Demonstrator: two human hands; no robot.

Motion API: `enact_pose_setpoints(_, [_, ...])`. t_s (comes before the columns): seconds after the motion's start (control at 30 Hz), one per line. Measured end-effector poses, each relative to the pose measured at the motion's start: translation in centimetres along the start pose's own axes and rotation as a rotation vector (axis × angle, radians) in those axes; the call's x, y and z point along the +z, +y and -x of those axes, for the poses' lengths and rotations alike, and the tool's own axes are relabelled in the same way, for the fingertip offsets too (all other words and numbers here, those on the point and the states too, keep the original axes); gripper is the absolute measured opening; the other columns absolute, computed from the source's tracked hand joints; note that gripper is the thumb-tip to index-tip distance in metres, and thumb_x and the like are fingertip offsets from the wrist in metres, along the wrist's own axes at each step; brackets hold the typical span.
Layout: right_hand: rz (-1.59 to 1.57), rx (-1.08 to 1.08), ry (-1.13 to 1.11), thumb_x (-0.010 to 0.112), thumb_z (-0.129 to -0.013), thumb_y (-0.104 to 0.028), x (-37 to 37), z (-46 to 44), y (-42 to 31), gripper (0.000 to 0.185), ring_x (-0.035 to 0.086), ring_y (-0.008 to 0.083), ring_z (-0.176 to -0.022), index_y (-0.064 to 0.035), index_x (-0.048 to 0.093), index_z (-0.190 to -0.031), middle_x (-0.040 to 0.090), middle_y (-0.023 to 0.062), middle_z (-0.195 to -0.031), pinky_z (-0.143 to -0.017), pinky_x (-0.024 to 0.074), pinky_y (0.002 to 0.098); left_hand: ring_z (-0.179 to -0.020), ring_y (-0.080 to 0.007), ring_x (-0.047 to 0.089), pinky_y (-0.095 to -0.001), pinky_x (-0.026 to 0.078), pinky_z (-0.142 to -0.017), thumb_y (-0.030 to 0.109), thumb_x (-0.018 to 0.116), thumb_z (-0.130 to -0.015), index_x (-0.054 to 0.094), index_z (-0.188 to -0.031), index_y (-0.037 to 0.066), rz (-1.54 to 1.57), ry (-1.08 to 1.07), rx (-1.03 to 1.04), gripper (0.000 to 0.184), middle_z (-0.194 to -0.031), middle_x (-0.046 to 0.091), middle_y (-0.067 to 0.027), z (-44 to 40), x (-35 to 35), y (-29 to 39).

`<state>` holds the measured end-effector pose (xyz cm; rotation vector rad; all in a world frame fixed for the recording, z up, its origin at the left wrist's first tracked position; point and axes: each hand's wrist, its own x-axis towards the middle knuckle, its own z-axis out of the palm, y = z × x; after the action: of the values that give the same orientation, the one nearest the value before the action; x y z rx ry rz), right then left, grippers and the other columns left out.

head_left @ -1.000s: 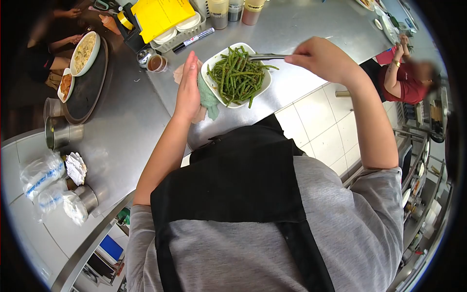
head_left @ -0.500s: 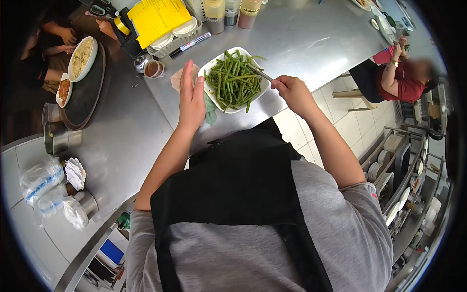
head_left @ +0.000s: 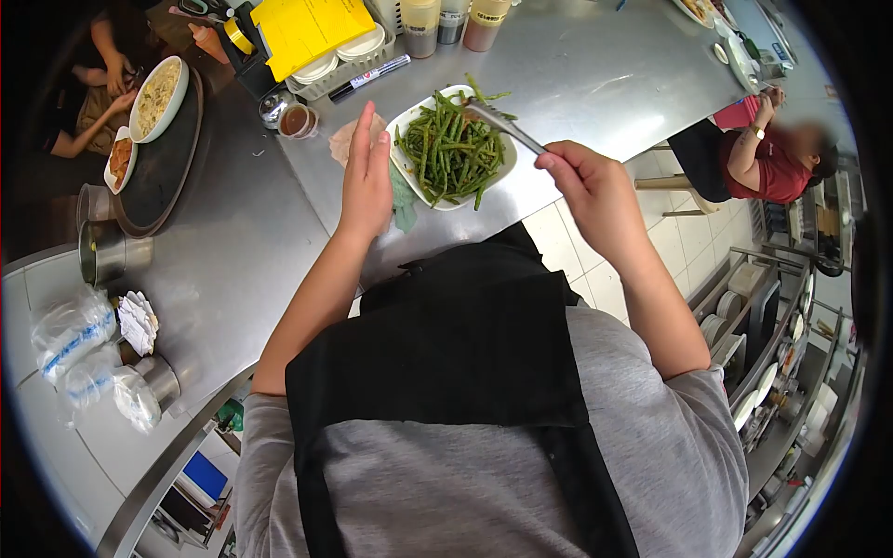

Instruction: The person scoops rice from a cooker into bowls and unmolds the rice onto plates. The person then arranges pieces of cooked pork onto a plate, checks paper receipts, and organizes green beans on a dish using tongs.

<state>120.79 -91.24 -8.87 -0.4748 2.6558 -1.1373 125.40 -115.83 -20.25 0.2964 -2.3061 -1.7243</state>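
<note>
A white squarish dish (head_left: 510, 166) heaped with green beans (head_left: 451, 153) stands on the steel counter in front of me. My right hand (head_left: 595, 191) grips the handle of metal tongs (head_left: 510, 126), whose tips are at the beans along the dish's upper right side. Some beans rise above the rim there. My left hand (head_left: 367, 191) is open and upright at the dish's left side, fingers stretched out; whether it touches the rim I cannot tell. A green cloth (head_left: 403, 200) lies partly under the dish, and a pale pinkish cloth or paper (head_left: 344, 142) lies behind my left hand.
Beyond the dish are a marker (head_left: 370, 77), a basket (head_left: 349, 79) with yellow paper (head_left: 312, 33), a sauce cup (head_left: 298, 121) and squeeze bottles (head_left: 486, 23). A dark tray (head_left: 177, 167) holds food dishes at left. One person (head_left: 763, 153) sits at right; another's hands (head_left: 116, 79) show upper left.
My right hand has drawn back toward the right and lifted the tongs' tips a little, raising some beans. My left hand stays open beside the dish.
</note>
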Motion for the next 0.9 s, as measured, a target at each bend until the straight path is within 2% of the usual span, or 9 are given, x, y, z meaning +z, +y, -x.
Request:
enact_pose_setpoints(0.03, [-0.027, 0.009, -0.024, 0.061, -0.091, -0.022, 0.5, -0.1, -0.2, 0.024, 0.053, 0.0233, -0.052, 0.0003, 0.067, -0.095, 0.06, 0.0154, -0.063, -0.054, 0.0438, 0.0326, -0.14, -0.0299, 0.026, -0.036, 0.019, -0.114, 0.027, 0.036, -0.102, 0.028, -0.146, 0.004, 0.009, -0.007, -0.001, 0.051, -0.149, 0.03, -0.0194, 0.0, 0.0, 0.0])
enact_pose_setpoints(0.1, [0.089, -0.049, -0.06, 0.058, -0.092, -0.024, 2.4, -1.0, 0.5, 0.026, 0.062, 0.0338, -0.063, 0.0005, 0.066, -0.089, 0.063, 0.0188, -0.07, -0.061, 0.0482, 0.0395, -0.14, -0.03, 0.026, -0.036, 0.019, -0.114, 0.028, 0.036, -0.102, 0.029, -0.146, 0.004, 0.021, -0.016, -0.002, 0.051, -0.149, 0.03, -0.0195, 0.0, 0.2, -0.1])
enact_pose_setpoints(0.17, [0.444, -0.137, -0.114, 0.055, -0.093, -0.029, 3.7, -2.4, 0.6, 0.032, 0.064, 0.0363, -0.069, 0.0001, 0.066, -0.083, 0.064, 0.019, -0.071, -0.063, 0.0508, 0.0427, -0.14, -0.0307, 0.027, -0.036, 0.019, -0.114, 0.029, 0.036, -0.102, 0.03, -0.145, 0.004, 0.069, -0.04, -0.041, 0.051, -0.149, 0.03, -0.0203, -0.1, 0.4, -0.2])
enact_pose_setpoints(0.3, [0.715, -0.195, -0.242, 0.056, -0.09, -0.033, 0.6, -4.1, -3.0, 0.037, 0.066, 0.0345, -0.073, -0.0005, 0.067, -0.078, 0.066, 0.0171, -0.072, -0.065, 0.0532, 0.045, -0.14, -0.0325, 0.027, -0.0378, 0.02, -0.114, 0.029, 0.038, -0.101, 0.031, -0.144, 0.003, -0.037, -0.087, 0.02, 0.051, -0.149, 0.03, -0.0214, -0.5, 0.6, -1.0])
enact_pose_setpoints(0.37, [0.739, -0.189, -0.226, 0.056, -0.09, -0.033, -0.6, -5.4, -3.7, 0.037, 0.066, 0.0343, -0.075, -0.0001, 0.067, -0.077, 0.067, 0.0172, -0.074, -0.067, 0.0534, 0.0447, -0.139, -0.0359, 0.027, -0.0405, 0.022, -0.113, 0.028, 0.048, -0.097, 0.032, -0.142, 0.003, -0.188, -0.075, 0.169, 0.053, -0.149, 0.028, -0.024, -0.4, 0.9, -1.1])
enact_pose_setpoints(0.47, [0.754, -0.115, -0.299, 0.057, -0.09, -0.032, 0.1, -8.1, -3.3, 0.035, 0.066, 0.0351, -0.076, -0.0002, 0.068, -0.08, 0.067, 0.0181, -0.076, -0.07, 0.0533, 0.0442, -0.138, -0.0384, 0.027, -0.0424, 0.023, -0.112, 0.026, 0.057, -0.092, 0.032, -0.14, 0.002, -0.344, -0.028, 0.258, 0.059, -0.148, 0.026, -0.0262, 0.4, 1.3, -0.5])
enact_pose_setpoints(0.57, [0.719, -0.161, -0.203, 0.059, -0.088, -0.03, 2.7, -9.8, -0.6, 0.031, 0.066, 0.0352, -0.076, -0.0017, 0.069, -0.083, 0.067, 0.0182, -0.078, -0.071, 0.0525, 0.0437, -0.137, -0.0395, 0.027, -0.0428, 0.023, -0.112, 0.024, 0.062, -0.089, 0.03, -0.14, 0.002, -0.256, 0.007, 0.207, 0.064, -0.148, 0.025, -0.0273, 0.6, 1.6, -1.2])
enact_pose_setpoints(0.77, [0.554, -0.227, -0.135, 0.059, -0.088, -0.027, -2.2, -6.1, -3.3, 0.026, 0.065, 0.0337, -0.074, -0.004, 0.07, -0.083, 0.067, 0.0168, -0.077, -0.069, 0.0517, 0.0432, -0.137, -0.0387, 0.029, -0.0427, 0.024, -0.112, 0.023, 0.057, -0.092, 0.03, -0.14, 0.001, -0.162, -0.001, 0.165, 0.06, -0.148, 0.027, -0.0261, 0.3, 0.5, -2.0])
enact_pose_setpoints(0.9, [0.64, -0.14, -0.153, 0.057, -0.09, -0.03, 0.2, -6.1, -2.0, 0.031, 0.065, 0.0356, -0.074, -0.0025, 0.07, -0.083, 0.067, 0.0179, -0.077, -0.069, 0.0519, 0.0449, -0.137, -0.0385, 0.029, -0.0427, 0.025, -0.112, 0.024, 0.055, -0.094, 0.031, -0.141, 0.001, -0.227, -0.013, 0.203, 0.057, -0.147, 0.029, -0.0259, -0.2, 1.0, -1.8])
